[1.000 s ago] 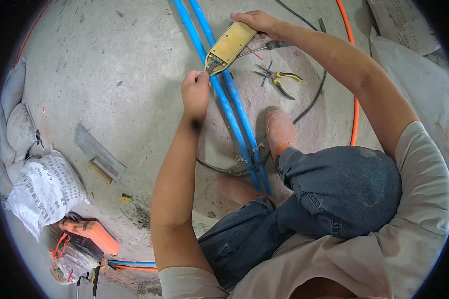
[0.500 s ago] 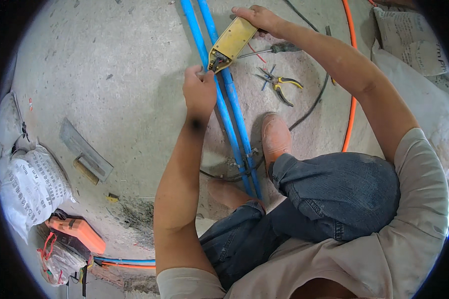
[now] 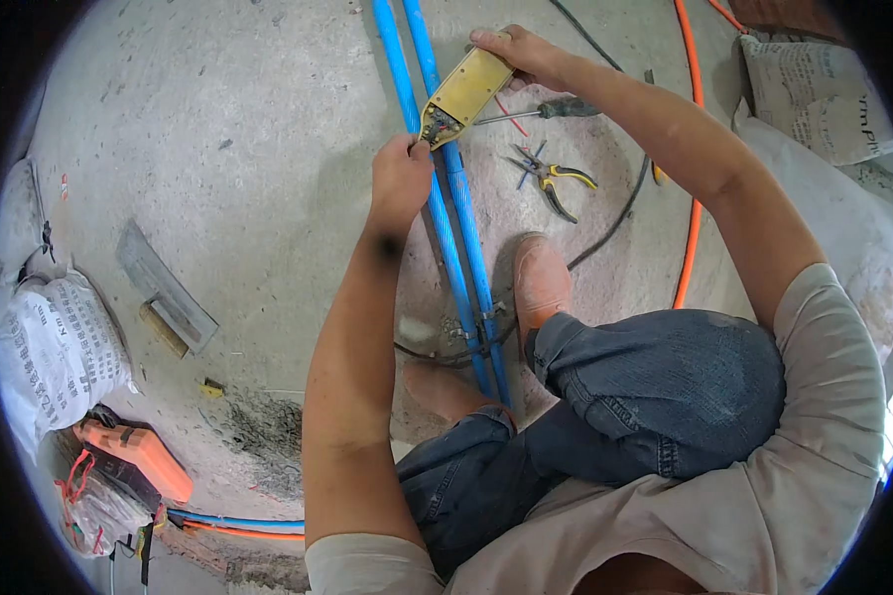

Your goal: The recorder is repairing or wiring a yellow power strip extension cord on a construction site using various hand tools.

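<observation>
A yellow power strip (image 3: 471,87) hangs tilted above two blue corrugated conduits (image 3: 453,238); it has the look of a power strip seen from its back, with small screws. At its narrow near end a compartment lies uncovered, with dark metal parts and wires inside. My right hand (image 3: 528,58) grips the far end, thumb on top. My left hand (image 3: 402,178) is closed at the narrow tip; what its fingertips pinch there is partly hidden. On the floor to the right lie a screwdriver (image 3: 568,107) and yellow-and-black long-nose pliers (image 3: 556,184).
A plastering trowel (image 3: 169,288) and a white sack (image 3: 64,347) lie to the left, an orange tool case (image 3: 139,461) below them. An orange conduit (image 3: 698,178) and a black cable (image 3: 625,208) run along the right. More sacks (image 3: 814,99) stand at far right.
The whole view has shifted slightly. My left fingers have drawn closer together at the strip's narrow tip. My right hand keeps its grip on the far end.
</observation>
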Demonstrator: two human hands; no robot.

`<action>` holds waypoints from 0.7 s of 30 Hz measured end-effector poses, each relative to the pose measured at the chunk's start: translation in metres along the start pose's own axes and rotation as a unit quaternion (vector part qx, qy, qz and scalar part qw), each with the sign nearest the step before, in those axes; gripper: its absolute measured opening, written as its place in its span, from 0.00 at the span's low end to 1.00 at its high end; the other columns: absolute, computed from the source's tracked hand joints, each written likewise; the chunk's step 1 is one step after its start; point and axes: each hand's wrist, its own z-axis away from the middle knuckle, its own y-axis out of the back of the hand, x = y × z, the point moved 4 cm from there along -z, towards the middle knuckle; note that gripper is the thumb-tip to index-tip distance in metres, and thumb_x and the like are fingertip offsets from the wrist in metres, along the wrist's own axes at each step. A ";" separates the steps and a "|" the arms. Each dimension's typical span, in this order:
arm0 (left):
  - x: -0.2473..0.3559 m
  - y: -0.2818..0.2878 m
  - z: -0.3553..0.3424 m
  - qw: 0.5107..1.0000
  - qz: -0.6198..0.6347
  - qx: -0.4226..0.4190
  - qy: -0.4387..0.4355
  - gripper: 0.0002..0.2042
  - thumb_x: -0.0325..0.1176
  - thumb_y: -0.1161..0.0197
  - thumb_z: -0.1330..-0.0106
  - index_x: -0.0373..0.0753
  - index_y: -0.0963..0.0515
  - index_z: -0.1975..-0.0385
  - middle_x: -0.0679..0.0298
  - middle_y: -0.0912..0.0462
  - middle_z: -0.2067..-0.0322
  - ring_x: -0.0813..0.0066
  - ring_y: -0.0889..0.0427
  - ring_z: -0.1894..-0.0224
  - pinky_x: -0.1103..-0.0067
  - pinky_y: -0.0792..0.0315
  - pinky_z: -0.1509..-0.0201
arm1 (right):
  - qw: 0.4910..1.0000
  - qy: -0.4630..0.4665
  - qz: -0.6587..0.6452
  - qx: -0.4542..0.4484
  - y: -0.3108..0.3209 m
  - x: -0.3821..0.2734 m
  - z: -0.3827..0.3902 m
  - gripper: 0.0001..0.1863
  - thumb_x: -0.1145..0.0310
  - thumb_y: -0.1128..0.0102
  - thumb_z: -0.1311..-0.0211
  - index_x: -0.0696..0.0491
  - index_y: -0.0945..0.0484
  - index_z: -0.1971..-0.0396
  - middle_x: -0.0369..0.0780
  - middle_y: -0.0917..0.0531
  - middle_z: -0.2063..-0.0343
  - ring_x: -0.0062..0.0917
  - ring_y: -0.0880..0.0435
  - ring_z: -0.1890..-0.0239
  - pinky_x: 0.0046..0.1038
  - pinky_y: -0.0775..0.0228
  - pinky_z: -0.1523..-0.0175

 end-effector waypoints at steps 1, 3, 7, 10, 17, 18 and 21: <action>0.002 -0.001 -0.001 1.000 0.002 0.001 -0.002 0.11 0.32 0.47 0.36 0.30 0.21 0.66 0.52 0.19 0.76 0.63 0.19 0.74 0.69 0.27 0.66 | 1.000 0.001 0.002 0.001 0.002 0.001 0.000 0.37 0.39 0.40 0.44 0.61 0.32 0.54 0.40 0.22 0.74 0.20 0.25 0.82 0.21 0.33 0.80; -0.001 0.001 -0.002 1.000 0.023 -0.002 0.001 0.11 0.32 0.47 0.36 0.31 0.21 0.69 0.51 0.19 0.76 0.61 0.19 0.73 0.69 0.27 0.66 | 1.000 0.000 0.027 0.016 -0.001 -0.003 0.002 0.40 0.39 0.39 0.45 0.62 0.34 0.51 0.43 0.21 0.69 0.22 0.22 0.78 0.23 0.27 0.76; -0.001 -0.001 -0.002 1.000 -0.005 0.009 -0.021 0.10 0.31 0.47 0.37 0.31 0.21 0.70 0.51 0.18 0.75 0.61 0.18 0.71 0.69 0.27 0.65 | 0.996 0.007 0.064 0.062 -0.001 -0.001 0.005 0.44 0.38 0.38 0.47 0.64 0.35 0.47 0.44 0.20 0.67 0.24 0.18 0.75 0.23 0.24 0.73; 0.004 -0.005 -0.006 0.995 0.003 0.052 -0.085 0.10 0.30 0.47 0.37 0.31 0.21 0.69 0.50 0.18 0.73 0.60 0.17 0.69 0.69 0.26 0.63 | 0.994 0.040 0.078 0.058 0.006 0.006 0.002 0.39 0.38 0.40 0.46 0.60 0.31 0.51 0.41 0.20 0.67 0.21 0.19 0.73 0.22 0.24 0.70; -0.006 -0.007 -0.003 0.997 0.049 0.063 0.016 0.10 0.30 0.44 0.39 0.32 0.19 0.67 0.49 0.17 0.72 0.58 0.17 0.68 0.69 0.26 0.61 | 0.984 0.024 0.166 0.058 0.001 -0.004 0.008 0.39 0.37 0.39 0.47 0.57 0.29 0.48 0.42 0.19 0.63 0.22 0.17 0.69 0.23 0.22 0.66; -0.006 -0.008 -0.003 0.996 0.050 0.070 0.024 0.10 0.31 0.44 0.40 0.33 0.18 0.67 0.49 0.17 0.73 0.58 0.17 0.68 0.69 0.26 0.61 | 0.980 0.018 0.184 0.077 0.002 -0.002 0.008 0.39 0.37 0.39 0.47 0.57 0.30 0.48 0.43 0.19 0.63 0.23 0.17 0.69 0.23 0.21 0.65; -0.006 -0.011 -0.006 0.993 0.062 0.104 -0.015 0.09 0.30 0.42 0.39 0.33 0.17 0.71 0.63 0.24 0.85 0.79 0.28 0.85 0.77 0.35 0.79 | 0.969 0.073 0.169 0.162 0.005 0.001 0.013 0.38 0.40 0.37 0.47 0.55 0.30 0.45 0.44 0.19 0.63 0.27 0.17 0.65 0.27 0.22 0.59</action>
